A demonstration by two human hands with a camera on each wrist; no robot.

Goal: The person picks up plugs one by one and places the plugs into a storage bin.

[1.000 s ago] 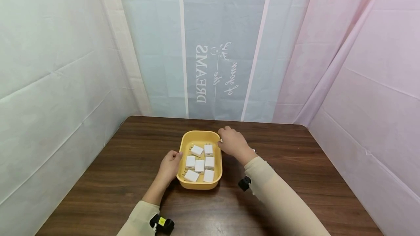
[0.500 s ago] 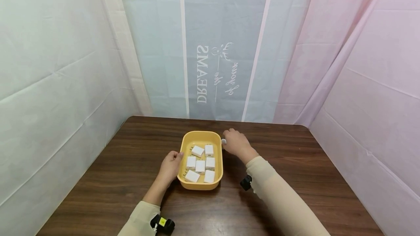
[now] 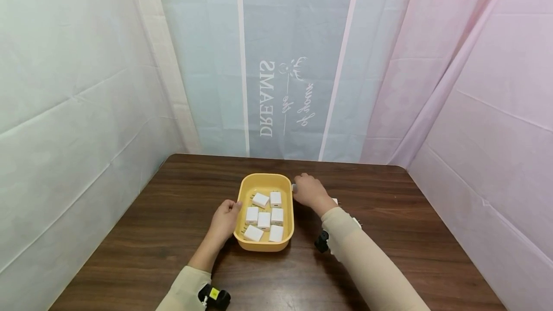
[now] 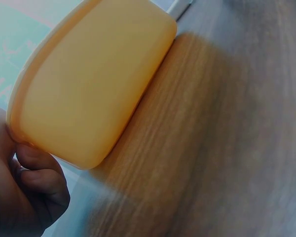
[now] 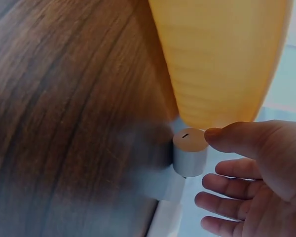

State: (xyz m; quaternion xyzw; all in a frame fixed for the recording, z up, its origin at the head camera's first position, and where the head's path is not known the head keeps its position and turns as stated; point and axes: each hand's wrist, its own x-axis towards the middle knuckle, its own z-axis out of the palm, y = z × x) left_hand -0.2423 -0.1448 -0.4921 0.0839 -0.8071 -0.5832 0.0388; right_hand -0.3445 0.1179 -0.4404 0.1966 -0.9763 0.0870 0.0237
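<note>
Plugs, seven of them and all white, lie loose inside the yellow tray, which sits before you at the middle of the table, so the filling looks well along. What seems left is outside: a small round candle, just beyond the tray wall at two o'clock, and at least two white pieces toward three o'clock, partly hidden by your right sleeve and probably more plugs. Your left hand pinches the rim at nine o'clock, thumb on top and fingers curled beneath. Your right hand is at two o'clock, its fingers spread apart and the thumb tip at the candle's edge; you cannot tell from here whether they touch. Beneath you the surface is dark, streaked wood grain with a dull sheen toward six o'clock. A blue-grey cloth with mirrored white lettering hangs at twelve, and pale, creased sheets close you in at ten and two.
</note>
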